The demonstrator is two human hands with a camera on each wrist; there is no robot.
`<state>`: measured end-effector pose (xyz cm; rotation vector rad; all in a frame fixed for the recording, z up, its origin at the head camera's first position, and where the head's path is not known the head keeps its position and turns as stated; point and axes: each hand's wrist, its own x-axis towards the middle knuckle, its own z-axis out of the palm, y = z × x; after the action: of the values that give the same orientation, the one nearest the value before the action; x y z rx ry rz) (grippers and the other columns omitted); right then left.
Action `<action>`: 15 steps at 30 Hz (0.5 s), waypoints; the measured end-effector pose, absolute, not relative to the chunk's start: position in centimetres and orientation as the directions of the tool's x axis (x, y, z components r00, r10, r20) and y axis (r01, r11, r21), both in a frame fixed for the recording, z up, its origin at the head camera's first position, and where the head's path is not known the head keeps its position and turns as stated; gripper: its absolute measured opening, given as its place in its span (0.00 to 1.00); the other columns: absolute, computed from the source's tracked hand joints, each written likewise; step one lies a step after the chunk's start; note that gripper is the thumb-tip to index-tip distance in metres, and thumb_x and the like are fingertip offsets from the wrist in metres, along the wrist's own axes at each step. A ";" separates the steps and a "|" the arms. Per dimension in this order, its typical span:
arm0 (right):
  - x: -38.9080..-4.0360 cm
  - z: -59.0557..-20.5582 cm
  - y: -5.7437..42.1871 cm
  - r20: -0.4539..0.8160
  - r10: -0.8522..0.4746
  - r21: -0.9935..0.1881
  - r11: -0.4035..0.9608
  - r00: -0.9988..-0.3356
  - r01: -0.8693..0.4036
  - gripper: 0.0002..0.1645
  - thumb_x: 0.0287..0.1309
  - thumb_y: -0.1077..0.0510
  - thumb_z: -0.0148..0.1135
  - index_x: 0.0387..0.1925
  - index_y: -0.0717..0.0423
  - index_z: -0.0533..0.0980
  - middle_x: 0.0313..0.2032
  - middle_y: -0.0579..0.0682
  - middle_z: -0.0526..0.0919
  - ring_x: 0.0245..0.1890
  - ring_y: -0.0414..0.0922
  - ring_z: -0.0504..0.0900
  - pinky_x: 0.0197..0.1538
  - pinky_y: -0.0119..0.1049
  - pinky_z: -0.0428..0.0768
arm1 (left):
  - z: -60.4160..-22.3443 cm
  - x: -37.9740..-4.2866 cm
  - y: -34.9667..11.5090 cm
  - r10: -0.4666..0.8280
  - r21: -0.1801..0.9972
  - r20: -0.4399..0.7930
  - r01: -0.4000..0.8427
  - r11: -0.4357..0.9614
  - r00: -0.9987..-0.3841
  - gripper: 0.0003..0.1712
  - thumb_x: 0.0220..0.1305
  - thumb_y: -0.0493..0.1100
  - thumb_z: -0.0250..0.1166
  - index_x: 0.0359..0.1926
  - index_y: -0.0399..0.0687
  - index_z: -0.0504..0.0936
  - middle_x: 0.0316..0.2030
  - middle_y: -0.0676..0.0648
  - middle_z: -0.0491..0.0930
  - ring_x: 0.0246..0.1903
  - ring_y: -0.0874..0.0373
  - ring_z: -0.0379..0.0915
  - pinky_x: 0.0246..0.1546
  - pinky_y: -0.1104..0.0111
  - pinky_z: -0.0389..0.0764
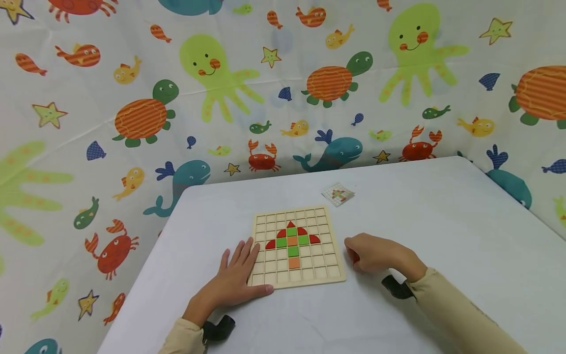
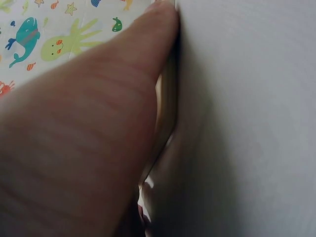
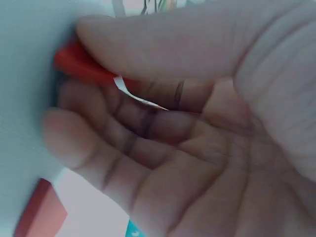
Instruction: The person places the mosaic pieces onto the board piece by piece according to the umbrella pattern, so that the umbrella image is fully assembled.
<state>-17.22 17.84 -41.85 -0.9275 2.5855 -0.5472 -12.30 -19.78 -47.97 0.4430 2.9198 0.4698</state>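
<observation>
A wooden grid board [image 1: 316, 273] lies on the white table, bearing an arrow-like figure of red, green and orange pieces. At its top sits a red triangle [image 1: 290, 224], above a green square [image 1: 292, 231]; an orange square [image 1: 294, 263] forms the bottom. My left hand [image 1: 234, 282] rests against the board's left side, fingers spread and straight, thumb along the front edge. Right of the board, my right hand [image 1: 380, 254] pinches a red piece [image 3: 81, 64] between thumb and finger, close to the tabletop. The held piece's full outline is covered by the thumb.
Behind the board lies a small pattern card [image 1: 338, 194] with a similar figure printed on it. Another red piece [image 3: 42, 210] shows below the right hand in the right wrist view. A sea-animal curtain [image 1: 274, 98] hangs behind the table [image 1: 442, 206].
</observation>
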 end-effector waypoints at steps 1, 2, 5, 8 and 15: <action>-17.4 -42.0 17.9 -0.172 -0.666 -0.470 0.703 -0.726 -0.533 0.15 0.60 0.72 0.70 0.32 0.53 0.74 0.27 0.43 0.75 0.29 0.39 0.71 0.34 0.34 0.73 | -48.1 -12.3 -19.8 0.311 0.328 -0.101 0.263 0.907 -0.945 0.71 0.59 0.81 0.64 0.87 0.43 0.49 0.86 0.40 0.38 0.84 0.38 0.28 0.76 0.35 0.27; -17.7 -42.1 17.9 -0.156 -0.674 -0.480 0.691 -0.722 -0.541 0.15 0.60 0.72 0.71 0.32 0.53 0.75 0.27 0.42 0.75 0.29 0.39 0.71 0.34 0.34 0.73 | -48.1 -12.3 -19.8 0.310 0.328 -0.102 0.262 0.908 -0.945 0.71 0.59 0.81 0.64 0.87 0.44 0.49 0.86 0.40 0.38 0.84 0.38 0.28 0.76 0.35 0.27; -18.4 -42.5 18.1 -0.110 -0.688 -0.527 0.652 -0.717 -0.545 0.14 0.61 0.70 0.72 0.32 0.52 0.77 0.27 0.41 0.76 0.28 0.38 0.72 0.34 0.33 0.75 | -48.3 -12.2 -19.8 0.309 0.332 -0.105 0.259 0.907 -0.945 0.71 0.59 0.82 0.64 0.87 0.44 0.48 0.86 0.40 0.38 0.84 0.38 0.28 0.76 0.34 0.28; -18.9 -42.8 18.0 -0.088 -0.671 -0.615 0.618 -0.736 -0.490 0.12 0.63 0.69 0.73 0.33 0.53 0.78 0.26 0.43 0.77 0.25 0.39 0.75 0.31 0.34 0.76 | -48.3 -12.1 -19.9 0.309 0.336 -0.111 0.257 0.906 -0.945 0.72 0.59 0.82 0.64 0.87 0.44 0.48 0.86 0.41 0.38 0.84 0.38 0.27 0.76 0.34 0.27; -19.3 -43.0 17.1 -0.051 -0.651 -0.842 0.436 -0.757 -0.318 0.04 0.70 0.70 0.65 0.44 0.64 0.81 0.34 0.52 0.83 0.28 0.47 0.85 0.38 0.36 0.86 | -48.2 -12.4 -20.1 0.311 0.334 -0.113 0.259 0.907 -0.944 0.72 0.59 0.83 0.63 0.87 0.45 0.47 0.86 0.41 0.37 0.84 0.39 0.26 0.76 0.35 0.26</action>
<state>-19.34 17.12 -42.99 -0.8250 2.3244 -1.2464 -12.36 -20.06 -48.16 0.4374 2.9067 0.4753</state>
